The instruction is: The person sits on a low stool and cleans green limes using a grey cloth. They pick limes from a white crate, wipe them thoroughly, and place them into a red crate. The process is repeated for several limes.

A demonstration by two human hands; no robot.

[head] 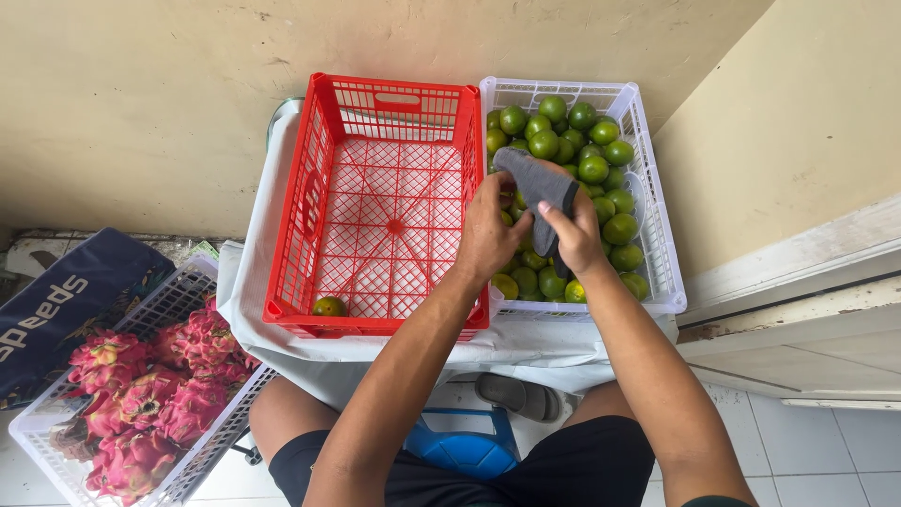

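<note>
While both hands work over the white crate (pixel 657 235), the left hand (pixel 488 235) is curled w/ fingers closed around a green citrus fruit that's mostly hidden in the palm, and the right hand (pixel 574 237) pinches a grey cloth (pixel 537 183) betw. thumb and fingers, the cloth draped up and over the fruit pile. Hands are touching or nearly so, right at the crate's left wall.

Under and beyond the hands: the heap of green citrus fruits (pixel 582 150), approx. 30+ visible, too piled to count exactly. Just left of the left hand sits the red crate (pixel 310 197), holding only 1 green-yellow citrus fruit (pixel 328 306) at its near corner. So judging by that, work looks barely begun: 1 fruit over, nearly all left in the white crate.

Both crates rest on a white sheet (pixel 249 282). Far down-left of the hands, a 3rd basket (pixel 202 451) w/ pink dragon fruits (pixel 141 404), roughly 8. Below the forearms: a blue stool (pixel 465 441), 1 grey sandal (pixel 516 394).
</note>
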